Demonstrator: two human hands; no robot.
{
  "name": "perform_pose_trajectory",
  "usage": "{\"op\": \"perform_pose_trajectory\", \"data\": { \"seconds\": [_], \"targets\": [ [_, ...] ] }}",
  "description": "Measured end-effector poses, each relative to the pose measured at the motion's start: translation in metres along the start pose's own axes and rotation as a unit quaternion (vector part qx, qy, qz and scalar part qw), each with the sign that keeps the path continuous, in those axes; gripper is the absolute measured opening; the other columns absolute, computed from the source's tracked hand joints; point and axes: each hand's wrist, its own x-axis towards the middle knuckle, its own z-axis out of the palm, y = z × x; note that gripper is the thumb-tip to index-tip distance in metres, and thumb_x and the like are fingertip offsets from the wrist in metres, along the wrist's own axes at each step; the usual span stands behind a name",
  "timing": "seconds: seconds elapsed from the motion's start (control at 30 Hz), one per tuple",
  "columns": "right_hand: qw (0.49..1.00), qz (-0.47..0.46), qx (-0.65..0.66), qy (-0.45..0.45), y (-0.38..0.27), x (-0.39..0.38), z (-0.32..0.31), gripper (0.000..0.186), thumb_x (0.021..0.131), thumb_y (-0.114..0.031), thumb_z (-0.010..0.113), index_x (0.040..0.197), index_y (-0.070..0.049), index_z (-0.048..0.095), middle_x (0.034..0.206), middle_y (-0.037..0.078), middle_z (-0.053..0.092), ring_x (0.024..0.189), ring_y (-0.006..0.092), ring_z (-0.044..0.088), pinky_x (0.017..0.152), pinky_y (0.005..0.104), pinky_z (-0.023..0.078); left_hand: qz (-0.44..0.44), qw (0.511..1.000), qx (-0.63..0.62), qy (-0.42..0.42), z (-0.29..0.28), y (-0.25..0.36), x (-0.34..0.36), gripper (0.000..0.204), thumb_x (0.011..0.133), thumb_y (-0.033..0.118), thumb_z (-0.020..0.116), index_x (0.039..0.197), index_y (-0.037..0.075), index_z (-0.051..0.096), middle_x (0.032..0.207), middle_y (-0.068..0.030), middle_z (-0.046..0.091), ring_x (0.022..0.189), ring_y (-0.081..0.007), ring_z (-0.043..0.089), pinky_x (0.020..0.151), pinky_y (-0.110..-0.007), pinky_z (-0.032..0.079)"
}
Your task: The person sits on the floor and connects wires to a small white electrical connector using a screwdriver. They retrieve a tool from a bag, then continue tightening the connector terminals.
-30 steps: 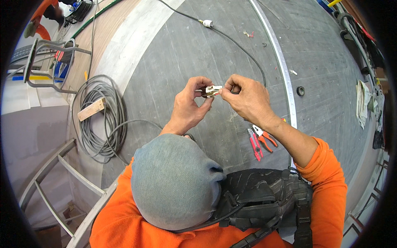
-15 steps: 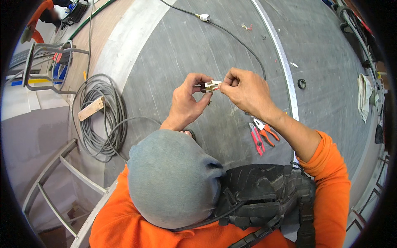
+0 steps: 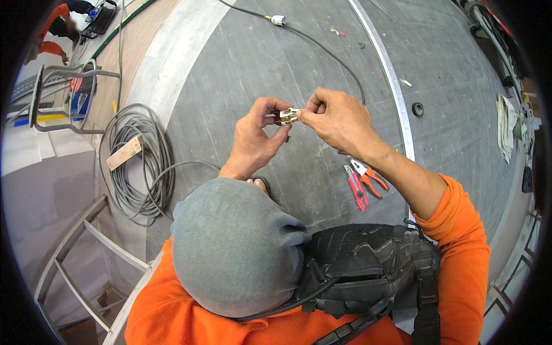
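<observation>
Holding a small white fitting [image 3: 288, 116] above the grey floor [image 3: 224, 92], two bare hands meet in the head view. The left hand [image 3: 252, 137] has its thumb and fingers curled partway round, gripping the fitting's left end; the right hand [image 3: 344, 119] pinches the right end between thumb and forefinger, its fingertips nearly together. How firmly either presses, I cannot tell. Orange-handled pliers [image 3: 374, 181] lie just beside a red tool [image 3: 357, 191] below the right forearm. A wooden block [image 3: 125, 153] rests on the coiled grey cable [image 3: 164, 187] at left.
</observation>
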Motion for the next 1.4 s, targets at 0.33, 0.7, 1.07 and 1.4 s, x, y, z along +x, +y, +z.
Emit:
{"op": "perform_pose_trajectory", "data": {
  "seconds": [0.33, 0.7, 1.07, 1.4],
  "targets": [
    [0.999, -0.035, -0.004, -0.018, 0.004, 0.007, -0.001, 0.033, 0.09, -0.036, 0.076, 0.098, -0.004, 0.073, 0.081, 0.014, 0.075, 0.083, 0.0315, 0.075, 0.077, 0.0459, 0.055, 0.005, 0.999, 0.03, -0.017, -0.004, 0.0, -0.002, 0.035, 0.089, -0.007, 0.074, 0.12, 0.0, 0.061, 0.121, -0.0117, 0.069, 0.111, -0.019, 0.07, 0.094, -0.033, 0.061],
    [0.988, -0.098, 0.101, -0.056, 0.013, 0.007, -0.006, 0.02, 0.09, -0.016, 0.072, 0.098, 0.002, 0.07, 0.087, 0.016, 0.073, 0.082, 0.0257, 0.072, 0.076, 0.0394, 0.056, -0.009, 0.999, -0.031, -0.019, -0.008, -0.006, -0.003, 0.039, 0.09, -0.006, 0.074, 0.126, 0.001, 0.059, 0.121, -0.0108, 0.07, 0.11, -0.017, 0.07, 0.092, -0.031, 0.06],
    [0.986, -0.15, 0.073, -0.004, 0.013, -0.001, -0.005, 0.013, 0.089, -0.009, 0.073, 0.092, 0.002, 0.069, 0.088, 0.017, 0.072, 0.084, 0.0294, 0.072, 0.078, 0.0406, 0.056, -0.063, 0.989, -0.135, -0.014, -0.002, -0.001, -0.006, 0.041, 0.095, -0.004, 0.07, 0.133, 0.001, 0.058, 0.126, -0.0106, 0.068, 0.118, -0.0173, 0.066, 0.101, -0.034, 0.055],
    [0.987, -0.151, 0.051, 0.02, 0.011, -0.002, 0.0, 0.014, 0.088, -0.01, 0.073, 0.093, 0.003, 0.07, 0.091, 0.019, 0.071, 0.088, 0.0347, 0.071, 0.081, 0.0443, 0.055, -0.103, 0.971, -0.213, -0.001, 0.007, -0.004, -0.008, 0.051, 0.1, 0.004, 0.068, 0.149, 0.003, 0.053, 0.132, -0.0094, 0.067, 0.111, -0.0148, 0.067, 0.092, -0.03, 0.058]
  ]
}}
